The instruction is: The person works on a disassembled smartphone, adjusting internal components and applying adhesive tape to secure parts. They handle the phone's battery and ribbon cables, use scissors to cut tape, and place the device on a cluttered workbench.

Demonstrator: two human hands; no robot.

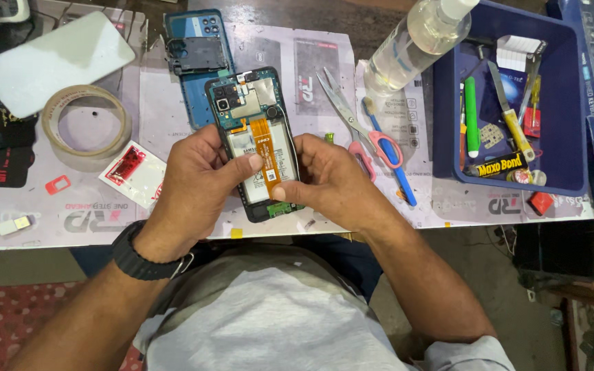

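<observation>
An opened smartphone [252, 103] with its back cover off shows a green board, a white battery and an orange flex cable [264, 148] running down its middle. My left hand [190, 189] grips the phone's left side, its thumb pressing on the flex cable. On the right side, my right hand [331, 182] holds the phone, thumb tip touching the cable's lower end. A black watch sits on my left wrist. The phone is held just above the near edge of the work mat.
The blue back cover [197, 62] lies behind the phone. A tape roll [85, 127] and a white pad [56, 58] sit at left. Scissors [352, 120], a toothbrush [388, 151] and a clear bottle [414, 41] lie right, beside a blue tray [448, 103] of tools.
</observation>
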